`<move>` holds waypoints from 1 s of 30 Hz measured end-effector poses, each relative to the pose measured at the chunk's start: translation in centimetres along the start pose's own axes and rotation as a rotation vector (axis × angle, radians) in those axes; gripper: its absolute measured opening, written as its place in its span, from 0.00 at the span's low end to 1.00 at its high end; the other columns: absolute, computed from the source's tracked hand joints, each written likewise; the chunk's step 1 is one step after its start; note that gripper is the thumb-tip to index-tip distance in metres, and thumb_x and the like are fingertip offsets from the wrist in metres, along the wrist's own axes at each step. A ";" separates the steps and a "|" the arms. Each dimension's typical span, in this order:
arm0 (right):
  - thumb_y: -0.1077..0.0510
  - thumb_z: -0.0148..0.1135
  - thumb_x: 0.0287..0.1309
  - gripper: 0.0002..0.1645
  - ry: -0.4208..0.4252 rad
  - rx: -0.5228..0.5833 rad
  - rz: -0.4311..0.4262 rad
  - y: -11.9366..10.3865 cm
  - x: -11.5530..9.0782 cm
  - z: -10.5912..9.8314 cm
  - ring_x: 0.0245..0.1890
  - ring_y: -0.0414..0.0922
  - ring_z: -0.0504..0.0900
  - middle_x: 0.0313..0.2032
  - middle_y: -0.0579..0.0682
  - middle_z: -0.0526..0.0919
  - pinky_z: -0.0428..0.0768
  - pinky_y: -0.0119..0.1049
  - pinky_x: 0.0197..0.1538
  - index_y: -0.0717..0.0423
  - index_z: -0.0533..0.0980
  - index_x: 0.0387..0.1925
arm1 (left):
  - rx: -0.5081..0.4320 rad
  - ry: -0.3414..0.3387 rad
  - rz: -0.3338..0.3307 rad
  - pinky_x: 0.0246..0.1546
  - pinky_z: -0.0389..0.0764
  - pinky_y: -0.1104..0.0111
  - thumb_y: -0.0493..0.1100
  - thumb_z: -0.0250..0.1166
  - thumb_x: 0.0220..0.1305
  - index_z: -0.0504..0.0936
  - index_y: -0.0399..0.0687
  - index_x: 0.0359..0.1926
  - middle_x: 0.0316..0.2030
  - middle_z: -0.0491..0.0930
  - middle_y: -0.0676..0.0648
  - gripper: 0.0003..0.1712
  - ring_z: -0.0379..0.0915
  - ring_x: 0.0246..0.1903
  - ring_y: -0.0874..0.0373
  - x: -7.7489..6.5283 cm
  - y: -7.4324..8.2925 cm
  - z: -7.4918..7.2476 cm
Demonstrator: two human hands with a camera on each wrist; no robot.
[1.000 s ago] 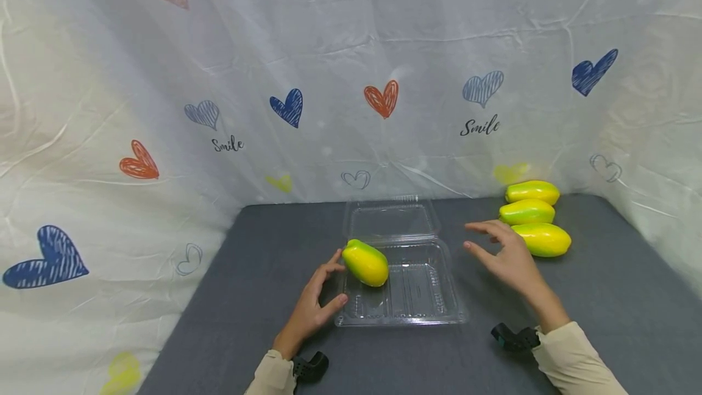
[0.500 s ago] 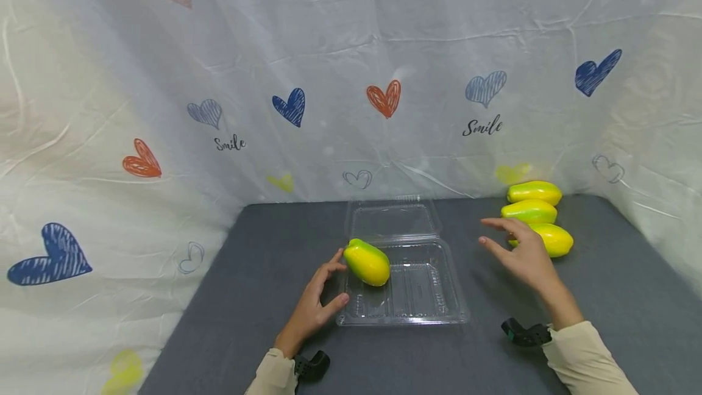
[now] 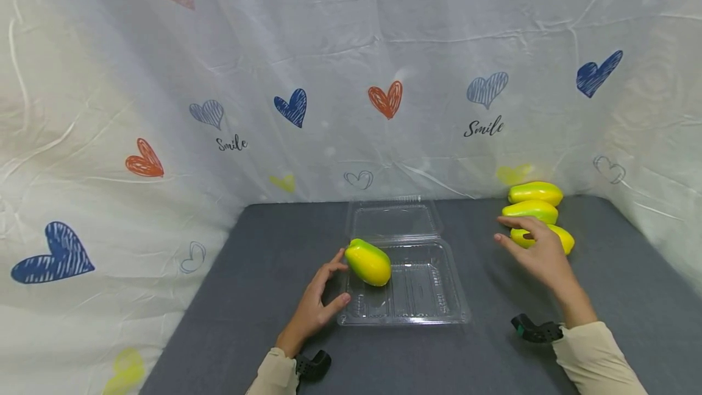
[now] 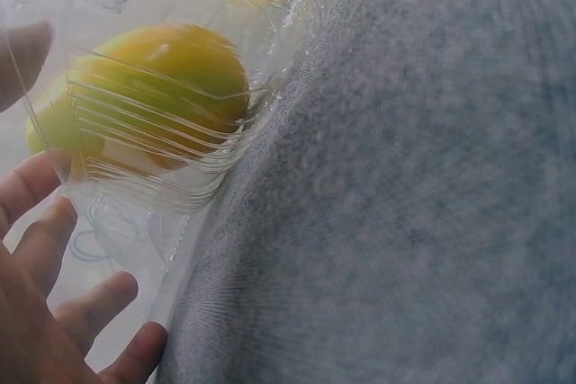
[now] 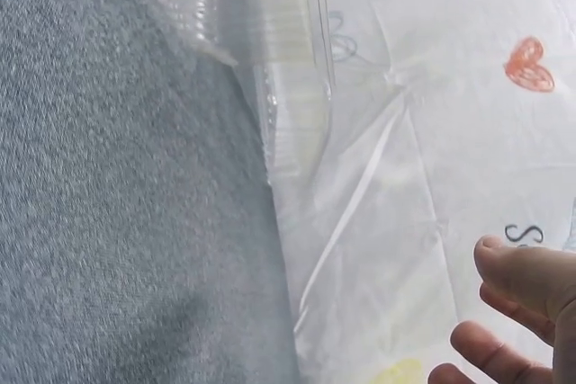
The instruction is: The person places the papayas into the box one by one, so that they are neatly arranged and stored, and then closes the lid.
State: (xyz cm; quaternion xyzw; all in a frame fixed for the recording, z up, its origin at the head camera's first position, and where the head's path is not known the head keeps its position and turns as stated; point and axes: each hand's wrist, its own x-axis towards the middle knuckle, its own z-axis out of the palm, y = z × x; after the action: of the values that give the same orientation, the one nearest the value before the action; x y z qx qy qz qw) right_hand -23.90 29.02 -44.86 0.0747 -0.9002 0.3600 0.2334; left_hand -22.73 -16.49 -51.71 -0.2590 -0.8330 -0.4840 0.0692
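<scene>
A yellow-green papaya (image 3: 368, 263) lies in the left part of a clear plastic clamshell container (image 3: 419, 288), whose lid (image 3: 392, 219) is folded back. My left hand (image 3: 309, 306) is at the container's left side, fingers spread and fingertips right at its rim. Through the clear wall the papaya shows in the left wrist view. Over to the right, my right hand (image 3: 542, 256) hovers by the nearest papaya (image 3: 565, 238), partly hiding it; thumb and fingers are apart with nothing between them. In the right wrist view, its fingers (image 5: 517, 281) are loosely bent.
Behind the nearest papaya, a middle papaya (image 3: 533, 209) and a far papaya (image 3: 535, 192) lie in a row at the back right. A dark grey cloth (image 3: 263, 261) covers the table. A white curtain (image 3: 329, 35) printed with hearts hangs along the back and sides.
My right hand has moved rightward from beside the container to the nearest papaya, covering more of it. The left hand and the papaya in the container have stayed in place.
</scene>
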 end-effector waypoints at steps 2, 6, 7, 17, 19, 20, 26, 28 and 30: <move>0.53 0.71 0.62 0.26 -0.008 0.000 0.015 0.1 0.0 -0.3 0.49 0.14 0.63 0.56 0.60 0.84 0.73 0.44 0.51 0.57 0.80 0.59 | 0.001 -0.001 0.006 0.74 0.55 0.39 0.44 0.66 0.64 0.71 0.53 0.65 0.79 0.56 0.54 0.29 0.53 0.79 0.51 0.0 -0.1 0.0; 0.53 0.72 0.62 0.26 -0.008 -0.013 0.027 0.4 0.0 -0.6 0.50 0.28 0.72 0.56 0.61 0.84 0.73 0.52 0.51 0.59 0.79 0.59 | 0.007 -0.003 0.013 0.74 0.55 0.40 0.45 0.66 0.64 0.71 0.53 0.65 0.80 0.56 0.53 0.29 0.54 0.79 0.50 0.0 -0.1 0.1; 0.54 0.72 0.61 0.26 -0.001 -0.014 0.025 0.5 0.0 -0.7 0.51 0.34 0.74 0.55 0.61 0.84 0.73 0.52 0.51 0.60 0.79 0.59 | 0.007 -0.003 0.015 0.75 0.55 0.40 0.44 0.67 0.64 0.71 0.52 0.65 0.80 0.56 0.53 0.29 0.54 0.79 0.50 -0.1 -0.1 0.1; 0.60 0.74 0.57 0.24 0.063 -0.041 0.005 1.6 0.1 -1.2 0.54 0.68 0.70 0.53 0.70 0.82 0.63 0.63 0.53 0.63 0.80 0.55 | 0.000 -0.002 0.018 0.74 0.55 0.38 0.43 0.67 0.65 0.71 0.52 0.65 0.80 0.56 0.51 0.29 0.53 0.79 0.50 -0.2 0.1 -0.1; 0.60 0.74 0.57 0.24 0.067 -0.048 -0.004 1.9 0.1 -1.3 0.54 0.69 0.69 0.53 0.71 0.81 0.61 0.66 0.53 0.64 0.80 0.54 | -0.001 -0.004 0.024 0.74 0.55 0.38 0.43 0.67 0.65 0.71 0.52 0.65 0.80 0.56 0.50 0.29 0.53 0.79 0.50 -0.2 0.0 -0.1; 0.60 0.74 0.56 0.24 0.071 -0.053 -0.007 1.9 0.1 -1.4 0.54 0.70 0.68 0.53 0.71 0.80 0.60 0.67 0.53 0.64 0.80 0.54 | 0.001 -0.004 0.032 0.74 0.56 0.39 0.42 0.67 0.65 0.70 0.52 0.66 0.80 0.56 0.50 0.29 0.53 0.79 0.50 -0.3 0.0 -0.1; 0.61 0.74 0.55 0.25 0.085 -0.086 -0.001 2.5 0.0 -1.7 0.55 0.72 0.67 0.54 0.72 0.79 0.57 0.72 0.54 0.65 0.80 0.54 | -0.007 -0.006 0.035 0.76 0.55 0.42 0.42 0.66 0.65 0.71 0.50 0.66 0.80 0.56 0.48 0.29 0.53 0.79 0.50 -0.2 0.0 -0.1; 0.61 0.74 0.56 0.25 0.082 -0.095 0.013 2.7 -0.1 -1.8 0.56 0.72 0.66 0.55 0.72 0.78 0.56 0.72 0.54 0.65 0.80 0.54 | -0.008 -0.007 0.034 0.76 0.55 0.44 0.43 0.66 0.65 0.71 0.50 0.66 0.80 0.56 0.48 0.29 0.53 0.79 0.50 -0.2 0.1 -0.2; 0.60 0.74 0.56 0.25 0.081 -0.106 0.025 2.9 -0.1 -1.9 0.56 0.73 0.66 0.56 0.72 0.77 0.56 0.72 0.53 0.65 0.79 0.55 | -0.008 -0.009 0.033 0.77 0.54 0.47 0.44 0.66 0.66 0.70 0.49 0.66 0.80 0.56 0.48 0.29 0.53 0.79 0.50 -0.2 0.1 -0.2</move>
State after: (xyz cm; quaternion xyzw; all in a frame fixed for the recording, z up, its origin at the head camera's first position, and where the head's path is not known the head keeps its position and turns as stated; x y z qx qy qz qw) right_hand -23.96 32.46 -45.51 0.0366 -0.9086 0.3176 0.2688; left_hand -22.52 -16.70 -51.62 -0.2750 -0.8270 -0.4850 0.0723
